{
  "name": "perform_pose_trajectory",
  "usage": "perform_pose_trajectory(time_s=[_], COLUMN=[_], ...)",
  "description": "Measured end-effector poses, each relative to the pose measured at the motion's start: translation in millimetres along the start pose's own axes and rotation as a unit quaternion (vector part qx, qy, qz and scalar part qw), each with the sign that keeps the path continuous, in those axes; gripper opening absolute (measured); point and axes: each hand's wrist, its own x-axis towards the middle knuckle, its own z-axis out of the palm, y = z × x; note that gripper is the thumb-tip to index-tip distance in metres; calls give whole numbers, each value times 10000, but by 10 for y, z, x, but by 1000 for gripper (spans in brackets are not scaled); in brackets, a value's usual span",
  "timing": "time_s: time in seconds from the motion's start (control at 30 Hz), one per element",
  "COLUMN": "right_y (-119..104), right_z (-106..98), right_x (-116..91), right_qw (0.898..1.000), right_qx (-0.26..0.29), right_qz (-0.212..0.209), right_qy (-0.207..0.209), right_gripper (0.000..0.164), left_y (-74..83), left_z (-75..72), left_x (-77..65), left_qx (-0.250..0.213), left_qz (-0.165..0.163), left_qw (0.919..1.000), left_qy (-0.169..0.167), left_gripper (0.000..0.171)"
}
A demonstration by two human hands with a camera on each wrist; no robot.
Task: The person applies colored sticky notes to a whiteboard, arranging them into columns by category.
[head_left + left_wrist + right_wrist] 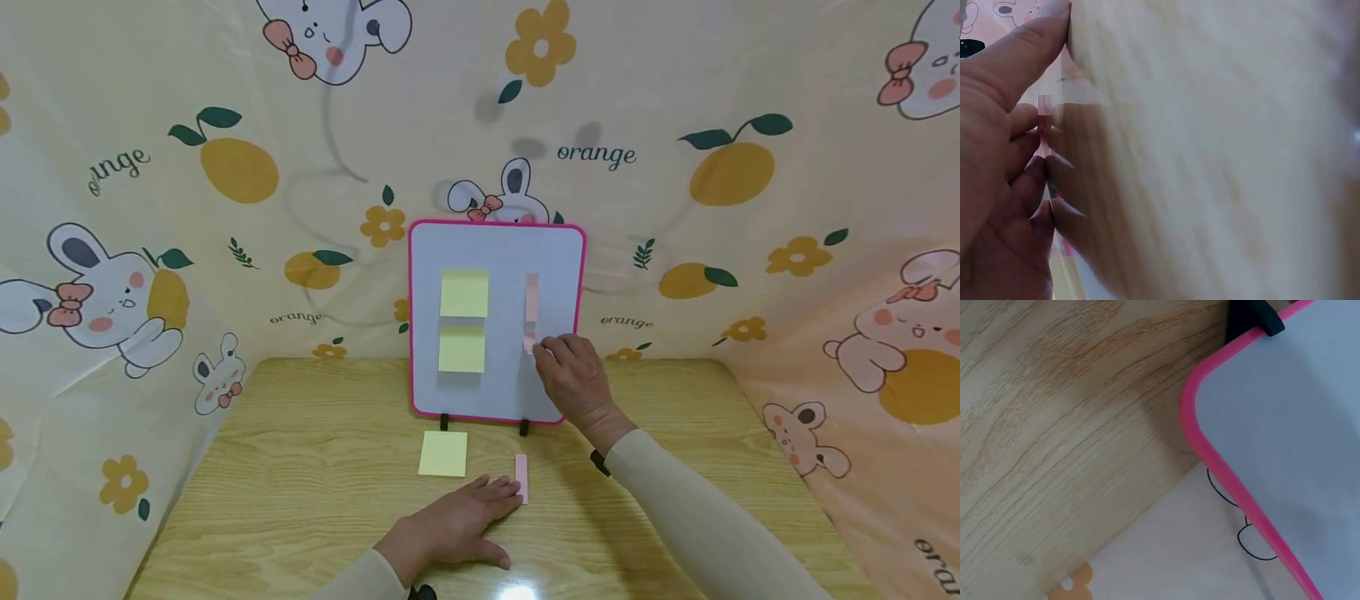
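Note:
A small whiteboard (504, 250) with a pink frame stands propped up. My right hand (577, 379), fingers curled, pinches the lower end of a narrow pink sticky note (528, 342) against the board's right side. Just above it a second pink sticky note (532, 297) is stuck on. Flat on the table, my left hand (461, 521) has its fingertips on the near end of a pink sticky-note strip (521, 467); its fingers are straight. In the right wrist view the board's corner (1241, 400) shows, but no hand.
Two square yellow sticky notes, an upper note (464, 293) and a lower note (462, 350), are on the board's left half. A yellow sticky-note pad (443, 454) lies before the board on the wooden table (315, 467). Black feet (524, 427) hold the board. Patterned cloth (450, 108) surrounds the table.

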Motion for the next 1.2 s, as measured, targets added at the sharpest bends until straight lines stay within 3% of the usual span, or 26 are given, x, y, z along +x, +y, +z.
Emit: perform_pose_trajectory(time_s=[0.8, 1.0, 1.2], right_y=[-11, -39, -80], right_z=[121, 158, 168], right_x=[-97, -155, -266], right_qw=[9972, 9965, 9921], right_qx=[-361, -369, -495], right_qz=[-204, -223, -248], right_qy=[-617, -716, -1130], right_gripper=[19, 26, 40], left_y=[-22, -11, -9], left_z=[16, 0, -16], left_x=[-12, -14, -13], left_qx=[-314, -332, -313], left_qz=[19, -6, -45], left_qw=[9995, 9994, 9995], left_qy=[33, -10, -54], left_gripper=[86, 86, 85])
